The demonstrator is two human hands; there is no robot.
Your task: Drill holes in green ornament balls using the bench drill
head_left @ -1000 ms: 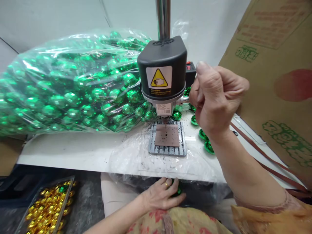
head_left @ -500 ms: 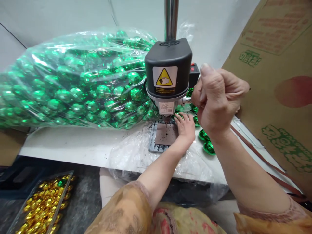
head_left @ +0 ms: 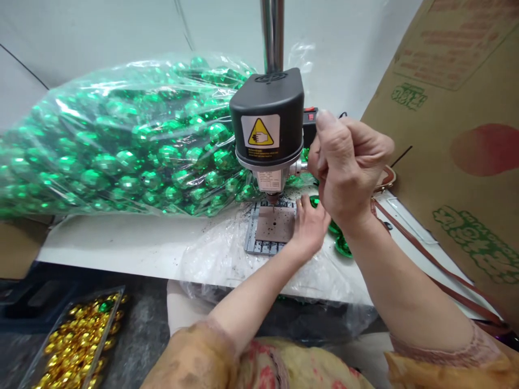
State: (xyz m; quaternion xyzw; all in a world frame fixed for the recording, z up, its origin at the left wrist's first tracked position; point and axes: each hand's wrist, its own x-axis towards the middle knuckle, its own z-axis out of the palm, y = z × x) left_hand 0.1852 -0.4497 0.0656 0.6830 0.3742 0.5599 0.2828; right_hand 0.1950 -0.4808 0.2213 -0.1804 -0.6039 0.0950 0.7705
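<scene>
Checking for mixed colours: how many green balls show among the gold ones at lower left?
1: a green ball near the upper right end of the gold balls. Others may be hidden underneath.

This is looking like a workshop: a drill (head_left: 267,119) is standing at upper middle, green balls (head_left: 125,159) are filling a bag (head_left: 115,81) at left, and gold balls (head_left: 73,337) are sitting lower left.

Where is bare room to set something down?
White tabletop left of the plastic sheet, between the bag of green balls and front edge. Crowded: right of the drill plate, with left hand, right hand above, green pieces.
</scene>
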